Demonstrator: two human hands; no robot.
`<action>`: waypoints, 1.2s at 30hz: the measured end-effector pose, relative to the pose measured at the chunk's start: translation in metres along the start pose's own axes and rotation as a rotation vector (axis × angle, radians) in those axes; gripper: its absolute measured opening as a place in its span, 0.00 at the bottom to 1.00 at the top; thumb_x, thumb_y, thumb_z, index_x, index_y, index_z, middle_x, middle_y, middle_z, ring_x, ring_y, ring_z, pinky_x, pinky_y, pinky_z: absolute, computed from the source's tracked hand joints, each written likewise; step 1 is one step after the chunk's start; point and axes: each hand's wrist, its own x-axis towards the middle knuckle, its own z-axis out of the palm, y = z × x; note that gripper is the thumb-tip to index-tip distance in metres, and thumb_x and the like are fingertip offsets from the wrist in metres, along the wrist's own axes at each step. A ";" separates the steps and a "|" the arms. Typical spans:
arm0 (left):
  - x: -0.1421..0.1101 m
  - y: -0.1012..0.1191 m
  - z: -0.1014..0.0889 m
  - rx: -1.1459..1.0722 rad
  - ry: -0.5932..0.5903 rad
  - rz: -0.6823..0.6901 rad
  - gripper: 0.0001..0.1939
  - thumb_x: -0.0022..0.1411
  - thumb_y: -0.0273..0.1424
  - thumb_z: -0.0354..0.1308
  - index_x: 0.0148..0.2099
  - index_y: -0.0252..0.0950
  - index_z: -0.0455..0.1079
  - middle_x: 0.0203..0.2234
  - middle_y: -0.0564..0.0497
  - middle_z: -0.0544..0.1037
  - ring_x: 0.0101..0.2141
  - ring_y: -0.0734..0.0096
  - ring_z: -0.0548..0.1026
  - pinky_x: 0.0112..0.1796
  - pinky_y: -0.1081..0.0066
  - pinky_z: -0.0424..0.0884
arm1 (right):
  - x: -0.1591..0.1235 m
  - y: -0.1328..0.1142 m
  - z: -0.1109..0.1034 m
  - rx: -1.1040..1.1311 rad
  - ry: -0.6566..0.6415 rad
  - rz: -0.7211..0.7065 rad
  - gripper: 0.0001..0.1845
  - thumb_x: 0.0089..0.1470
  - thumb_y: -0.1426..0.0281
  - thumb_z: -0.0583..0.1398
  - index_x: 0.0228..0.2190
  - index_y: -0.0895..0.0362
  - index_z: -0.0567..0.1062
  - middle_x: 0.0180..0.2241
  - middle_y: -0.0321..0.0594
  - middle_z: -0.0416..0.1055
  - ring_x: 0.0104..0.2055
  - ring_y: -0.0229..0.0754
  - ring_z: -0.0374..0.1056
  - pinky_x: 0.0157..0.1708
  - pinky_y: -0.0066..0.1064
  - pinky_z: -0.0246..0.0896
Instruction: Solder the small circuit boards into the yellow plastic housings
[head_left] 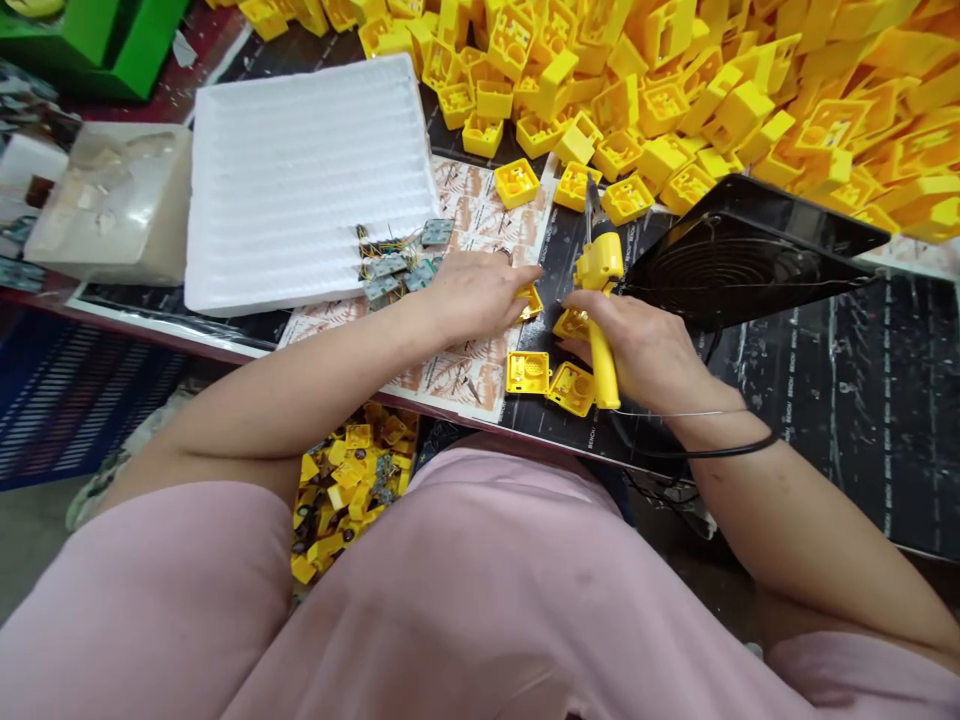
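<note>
**Right hand [645,345] on a glue gun [600,262], left hand [480,295] at a yellow casing [531,300]**

Nearest, below the edge of the counter [825,400], lies a jumble of loose yellow parts [352,490]; just over that edge, two open casings [550,380] sit side by side, insides up, the farther right one tilted against the glue gun's handle in view. The right hand's grip is closed round that handle, nozzle pointing away from the body; its fingertips also reach a second yellow casing [571,324]. The left hand's fingers stretch over the first casing, partly hiding it; whether they pinch it, I cannot tell. Beside the left wrist, small wired circuit boards [386,275] overlap the near right corner of a ridged white foam tray [307,180]; a cloudy plastic box [112,200] stands left of the tray; a black fan [727,265] leans at a slant beyond the right hand; farthest off, a big heap of yellow casings [660,100] spreads across the right, with a green container [90,50] at far left.
</note>
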 end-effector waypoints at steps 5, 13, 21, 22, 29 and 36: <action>-0.002 0.014 0.007 -0.016 0.058 -0.022 0.23 0.71 0.43 0.44 0.57 0.39 0.73 0.41 0.42 0.81 0.44 0.52 0.79 0.40 0.61 0.69 | -0.002 0.006 0.001 0.110 0.095 -0.095 0.16 0.64 0.63 0.57 0.51 0.55 0.68 0.42 0.45 0.75 0.44 0.48 0.74 0.43 0.37 0.69; -0.026 0.022 0.004 -0.154 0.000 0.025 0.25 0.74 0.40 0.39 0.55 0.36 0.74 0.36 0.40 0.83 0.38 0.54 0.81 0.33 0.63 0.69 | -0.006 0.009 0.010 0.260 0.127 -0.150 0.18 0.62 0.69 0.58 0.54 0.51 0.68 0.42 0.44 0.77 0.39 0.47 0.76 0.35 0.33 0.72; 0.008 -0.106 -0.028 -0.299 0.136 -0.240 0.21 0.63 0.41 0.55 0.53 0.38 0.75 0.47 0.47 0.79 0.49 0.59 0.75 0.49 0.65 0.69 | -0.028 -0.012 -0.012 0.329 0.324 -0.029 0.23 0.57 0.72 0.65 0.53 0.51 0.69 0.51 0.43 0.76 0.48 0.47 0.77 0.48 0.35 0.75; 0.013 -0.117 -0.024 -0.296 0.110 -0.214 0.21 0.60 0.41 0.57 0.52 0.37 0.76 0.47 0.47 0.79 0.50 0.59 0.75 0.51 0.65 0.69 | -0.032 -0.017 -0.011 0.335 0.338 -0.011 0.23 0.56 0.73 0.66 0.53 0.51 0.70 0.50 0.43 0.77 0.47 0.46 0.77 0.48 0.35 0.75; -0.005 -0.137 -0.004 -0.449 0.232 -0.240 0.16 0.63 0.36 0.52 0.46 0.35 0.76 0.46 0.45 0.80 0.48 0.65 0.76 0.49 0.68 0.69 | -0.056 -0.035 -0.003 0.273 0.431 0.054 0.23 0.53 0.76 0.68 0.50 0.54 0.72 0.44 0.39 0.79 0.40 0.44 0.79 0.41 0.31 0.76; -0.001 -0.116 -0.010 -0.200 0.117 -0.223 0.19 0.59 0.47 0.59 0.42 0.38 0.77 0.47 0.46 0.78 0.51 0.56 0.73 0.49 0.64 0.68 | -0.048 -0.048 -0.002 0.277 0.442 0.027 0.23 0.52 0.78 0.68 0.48 0.55 0.73 0.44 0.41 0.80 0.38 0.43 0.79 0.41 0.31 0.77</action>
